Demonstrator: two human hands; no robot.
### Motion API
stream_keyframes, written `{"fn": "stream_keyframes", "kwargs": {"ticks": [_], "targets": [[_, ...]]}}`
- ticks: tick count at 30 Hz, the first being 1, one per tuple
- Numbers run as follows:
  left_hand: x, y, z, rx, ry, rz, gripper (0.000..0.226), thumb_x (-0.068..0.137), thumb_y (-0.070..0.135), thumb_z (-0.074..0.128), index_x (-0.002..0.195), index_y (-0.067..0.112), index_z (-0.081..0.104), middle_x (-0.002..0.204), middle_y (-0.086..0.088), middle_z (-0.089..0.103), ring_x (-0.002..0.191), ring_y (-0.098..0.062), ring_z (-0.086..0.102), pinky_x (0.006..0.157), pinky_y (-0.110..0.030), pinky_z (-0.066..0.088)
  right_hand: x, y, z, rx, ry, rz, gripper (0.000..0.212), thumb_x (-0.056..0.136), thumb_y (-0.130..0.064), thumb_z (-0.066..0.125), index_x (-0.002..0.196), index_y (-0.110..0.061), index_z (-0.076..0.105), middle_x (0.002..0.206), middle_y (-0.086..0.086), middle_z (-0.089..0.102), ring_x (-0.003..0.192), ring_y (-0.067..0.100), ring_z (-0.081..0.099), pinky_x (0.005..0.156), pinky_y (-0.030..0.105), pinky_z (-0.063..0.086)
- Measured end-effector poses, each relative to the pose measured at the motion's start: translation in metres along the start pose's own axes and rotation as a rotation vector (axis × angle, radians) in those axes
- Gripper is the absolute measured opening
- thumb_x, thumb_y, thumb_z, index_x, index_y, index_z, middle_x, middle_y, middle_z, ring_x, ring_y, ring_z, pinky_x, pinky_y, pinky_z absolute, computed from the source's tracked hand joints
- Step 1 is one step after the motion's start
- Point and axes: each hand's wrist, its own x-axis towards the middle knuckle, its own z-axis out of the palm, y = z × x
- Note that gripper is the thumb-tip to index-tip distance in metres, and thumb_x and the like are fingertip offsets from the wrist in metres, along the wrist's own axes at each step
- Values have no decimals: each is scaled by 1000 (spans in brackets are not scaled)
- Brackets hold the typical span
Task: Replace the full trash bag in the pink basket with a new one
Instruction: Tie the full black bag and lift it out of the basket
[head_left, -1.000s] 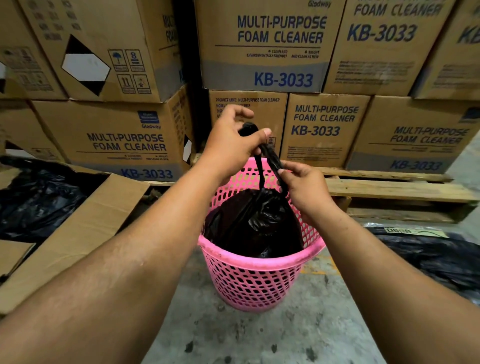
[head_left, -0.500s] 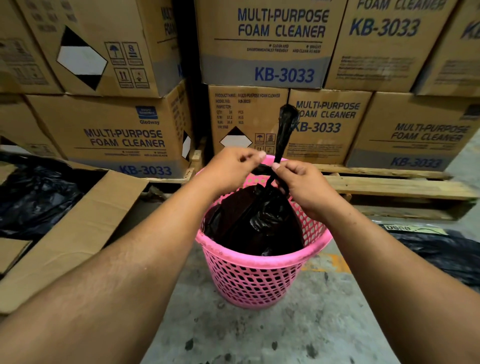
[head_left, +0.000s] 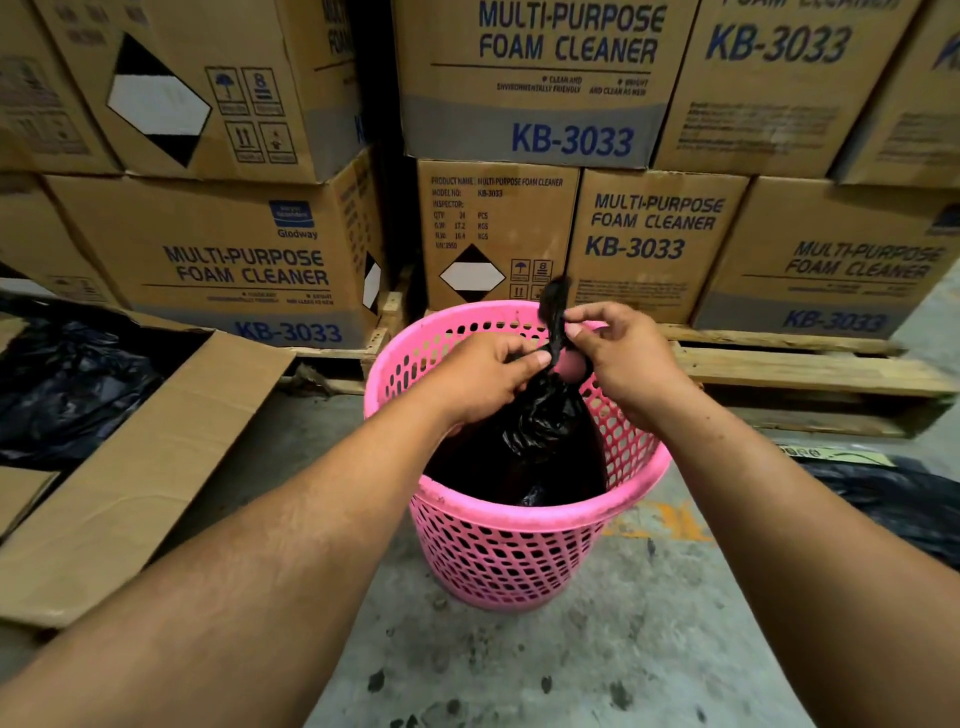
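Where pallet (head_left: 810, 364) stands, stacked cartons (head_left: 530, 83).

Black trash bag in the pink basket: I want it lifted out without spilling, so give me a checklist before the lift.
1. Black trash bag neck gathered: ok.
2. Left hand grips the neck: ok.
3. Right hand pinches the twisted end: ok.
4. Knot tight: cannot tell.
5. Bag free of the pink basket rim: ok.
6. New bag at hand: cannot tell.
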Motion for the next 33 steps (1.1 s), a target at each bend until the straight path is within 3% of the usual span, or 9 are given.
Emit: {"fn": "stream_keyframes", "kwargs": {"ticks": [4,9,13,15,18,21,25,30,33], "targets": [[4,-3,-3,38,68,-39,24,98,34,55,81,21,64,66,5,56,65,-15,51,70,-32,44,-3,3,-2,-43,-177,-15,35,92,2,57,120,-17,65,81,7,64,68,13,60,68,24,50],[3,-1,4,15,87,-86,34,100,34,50,68,22,55,64,1,49,64,-18,46,66,-33,37,-7,9,2,-355,-125,-213,58,86,7,60,129,-31,56,80,-4,60,70,7,59,64,23,47],[4,-1,2,43,62,-57,33,98,37,50,69,23,55,65,0,50,65,-18,48,67,-34,39,-4,7,1,-784,-139,-306,45,90,-3,56,132,-19,62,119,5,64,106,20,61,89,21,44],[4,-4,0,52,63,-44,30,98,39,50,72,25,57,66,-1,52,65,-19,49,67,-35,40,-4,3,-1,-850,-147,-280,31,91,-7,57,117,-18,71,96,-1,66,86,19,62,71,24,45],[6,-9,-1,71,63,-27,30,98,42,49,74,26,57,68,-2,53,65,-18,50,67,-36,41,-1,-1,-5,-777,-162,-168,21,92,-9,60,101,-18,77,73,0,68,58,12,59,52,23,37],[8,-11,-2,71,78,-11,27,98,41,49,77,27,57,69,4,55,66,-16,53,70,-36,45,-1,-7,-8,-340,-144,14,27,90,1,61,111,-12,72,74,3,68,39,-3,50,44,13,39],[7,-13,-3,119,126,4,26,100,42,47,79,30,58,64,14,57,50,3,49,55,-25,38,-2,-12,-8,286,-254,217,38,89,11,50,114,-12,67,86,13,71,63,14,68,51,21,50],[5,-14,-5,65,104,-50,28,100,42,46,93,21,63,62,1,62,37,0,41,53,-26,33,-2,-1,-19,363,-534,189,58,76,23,38,111,-10,71,98,11,73,88,16,69,73,24,54],[4,-13,-5,-21,81,-76,24,99,41,49,91,26,66,60,1,63,49,-6,52,66,-31,41,-2,4,-14,238,-460,136,44,81,20,55,105,-13,73,89,6,76,74,9,69,62,16,52]]}}
